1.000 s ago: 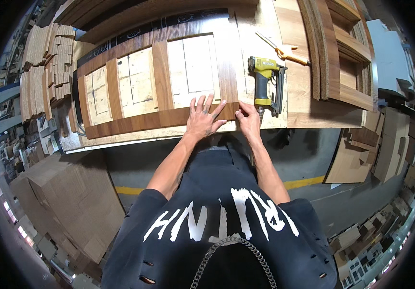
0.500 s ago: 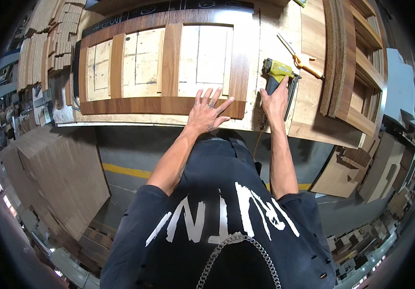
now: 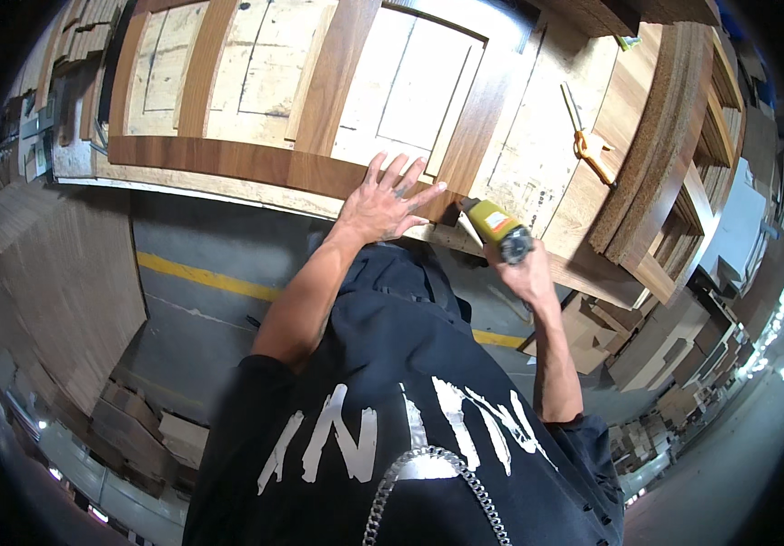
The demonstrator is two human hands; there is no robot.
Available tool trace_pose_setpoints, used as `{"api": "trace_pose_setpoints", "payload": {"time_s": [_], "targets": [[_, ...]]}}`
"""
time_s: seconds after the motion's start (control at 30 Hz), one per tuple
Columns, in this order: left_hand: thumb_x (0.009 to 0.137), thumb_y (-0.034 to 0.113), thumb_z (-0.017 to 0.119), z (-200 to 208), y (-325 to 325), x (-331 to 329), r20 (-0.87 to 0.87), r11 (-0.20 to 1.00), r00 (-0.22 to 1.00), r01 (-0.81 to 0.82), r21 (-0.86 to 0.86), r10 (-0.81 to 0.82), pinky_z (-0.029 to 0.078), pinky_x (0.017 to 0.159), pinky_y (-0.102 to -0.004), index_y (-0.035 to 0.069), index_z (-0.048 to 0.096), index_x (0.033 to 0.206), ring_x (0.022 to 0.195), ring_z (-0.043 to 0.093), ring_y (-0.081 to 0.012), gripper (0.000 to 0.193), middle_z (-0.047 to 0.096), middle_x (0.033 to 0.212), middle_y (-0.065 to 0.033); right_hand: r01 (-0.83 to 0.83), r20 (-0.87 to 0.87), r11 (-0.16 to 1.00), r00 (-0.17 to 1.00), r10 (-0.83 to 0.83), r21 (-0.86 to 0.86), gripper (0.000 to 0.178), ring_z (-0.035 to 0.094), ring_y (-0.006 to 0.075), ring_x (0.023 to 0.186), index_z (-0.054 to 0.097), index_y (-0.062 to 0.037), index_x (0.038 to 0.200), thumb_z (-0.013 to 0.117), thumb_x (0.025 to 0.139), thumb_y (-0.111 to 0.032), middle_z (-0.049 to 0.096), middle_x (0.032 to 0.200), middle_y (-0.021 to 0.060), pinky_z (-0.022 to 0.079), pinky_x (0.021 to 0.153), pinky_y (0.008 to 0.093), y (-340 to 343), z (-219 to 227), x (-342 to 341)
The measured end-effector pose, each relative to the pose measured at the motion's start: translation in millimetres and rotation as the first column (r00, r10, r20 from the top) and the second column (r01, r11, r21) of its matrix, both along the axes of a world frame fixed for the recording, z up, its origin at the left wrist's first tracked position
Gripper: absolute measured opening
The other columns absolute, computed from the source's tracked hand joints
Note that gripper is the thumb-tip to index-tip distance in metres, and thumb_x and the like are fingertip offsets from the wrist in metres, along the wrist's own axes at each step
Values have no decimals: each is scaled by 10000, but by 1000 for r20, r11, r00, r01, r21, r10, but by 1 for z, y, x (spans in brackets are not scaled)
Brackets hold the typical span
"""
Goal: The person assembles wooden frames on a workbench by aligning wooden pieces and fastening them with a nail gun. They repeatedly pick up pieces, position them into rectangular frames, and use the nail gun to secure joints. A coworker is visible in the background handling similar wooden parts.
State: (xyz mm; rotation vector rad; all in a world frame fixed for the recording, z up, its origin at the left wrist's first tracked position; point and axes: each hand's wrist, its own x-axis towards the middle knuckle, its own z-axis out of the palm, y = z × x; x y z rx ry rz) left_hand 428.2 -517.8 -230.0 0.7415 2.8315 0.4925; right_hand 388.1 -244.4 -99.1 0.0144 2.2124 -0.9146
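Note:
A brown wooden frame (image 3: 256, 165) with several crossbars lies flat on the workbench. My left hand (image 3: 381, 207) rests on its near rail close to the right corner, fingers spread. In my right hand (image 3: 527, 273) is a yellow-green nail gun (image 3: 494, 221), gripped by its handle, which is mostly hidden from above. The tool's nose points left at the frame's near right corner, touching it or very close; I cannot tell which.
An orange-handled tool (image 3: 592, 155) lies on the pale benchtop (image 3: 524, 173) to the right. Beyond it stand stacked wooden frames (image 3: 669, 155). A big stack of brown boards (image 3: 65, 282) stands on the floor at left. The bench's near edge runs just in front of me.
My right hand has lifted the nail gun off the benchtop and swung it left and nearer, turning its nose to the frame's corner. The left hand stays on the rail. The view has turned.

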Motion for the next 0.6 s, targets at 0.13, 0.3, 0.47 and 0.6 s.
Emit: {"api": "trace_pose_setpoints", "payload": {"time_s": [0.13, 0.3, 0.47, 0.6], "targets": [[930, 604, 587, 3, -1, -2, 32, 1000, 999, 4, -10, -4, 105, 1221, -616, 405, 278, 1588, 1488, 221, -379, 753, 247, 1637, -129, -149, -66, 970, 984, 164, 193, 340, 737, 353, 825, 689, 28, 1106, 731, 808, -130, 737, 888, 226, 576, 749, 410, -17, -8, 1], [930, 607, 581, 2, 0, -1, 41, 1000, 999, -4, -31, 5, 94, 1226, -609, 411, 267, 1589, 1491, 225, -369, 756, 233, 1643, -114, -149, -101, 972, 980, 169, 184, 290, 730, 378, 809, 694, 32, 1052, 725, 803, -115, 726, 861, 234, 569, 725, 423, -17, -15, -1], [933, 619, 565, 0, 0, -1, 60, 999, 998, 7, -53, -4, 90, 1228, -609, 419, 248, 1592, 1491, 219, -373, 758, 224, 1644, -117, -116, -103, 979, 985, 135, 170, 283, 717, 403, 790, 683, 21, 1045, 718, 785, -87, 712, 820, 244, 563, 719, 433, -14, -17, -4], [937, 616, 562, 1, 0, -1, 62, 998, 998, 11, -63, -7, 89, 1229, -609, 422, 236, 1594, 1491, 215, -372, 760, 228, 1640, -119, -125, -92, 978, 986, 142, 165, 284, 716, 407, 789, 673, 21, 1039, 724, 778, -79, 711, 813, 244, 564, 706, 432, -12, -21, -4]]}}
